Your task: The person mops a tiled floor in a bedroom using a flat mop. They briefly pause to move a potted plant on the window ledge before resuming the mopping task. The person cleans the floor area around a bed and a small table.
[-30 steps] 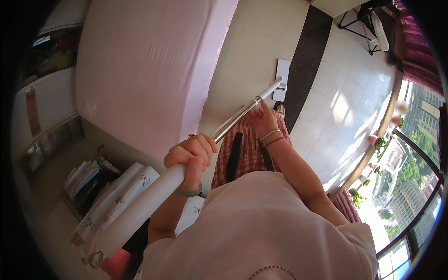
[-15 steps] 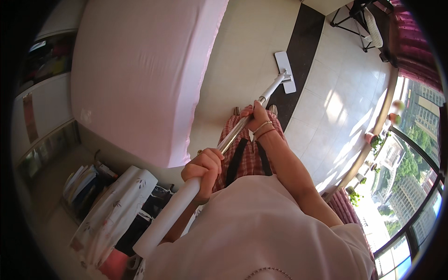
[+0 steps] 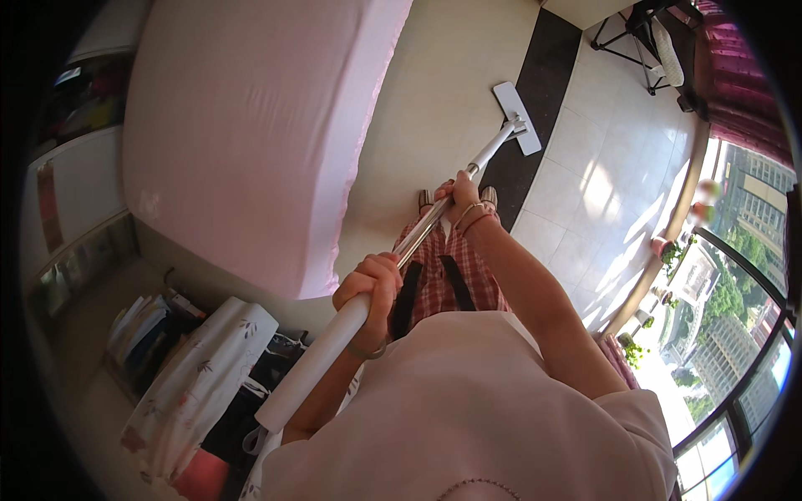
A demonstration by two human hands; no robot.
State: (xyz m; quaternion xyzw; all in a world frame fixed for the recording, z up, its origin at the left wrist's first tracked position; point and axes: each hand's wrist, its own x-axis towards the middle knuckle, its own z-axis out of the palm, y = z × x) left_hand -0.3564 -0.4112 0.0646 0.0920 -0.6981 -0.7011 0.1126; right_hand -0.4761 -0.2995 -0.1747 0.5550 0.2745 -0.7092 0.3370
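Both my hands are wrapped round the pole of a white flat mop (image 3: 428, 224), which slants from near my left side out to the floor ahead. My left hand (image 3: 371, 288) is closed at the upper end of the metal shaft, just past the thick white handle sleeve. Farther down, my right hand (image 3: 459, 197) grips the shaft close to its white lower section. The flat rectangular mop head (image 3: 518, 118) lies on the floor, across the edge between the beige tiles and a dark strip (image 3: 545, 83).
A bed with a pink cover (image 3: 251, 142) stands on the left. A cloth-draped box (image 3: 200, 376) and papers are at lower left. Potted plants (image 3: 664, 249) line the window sill on the right. A black metal stand (image 3: 643, 46) is at far right.
The mop has moved forward and slightly right, its head now turned a little more slantwise. Both hands have moved along with the pole and still grip it.
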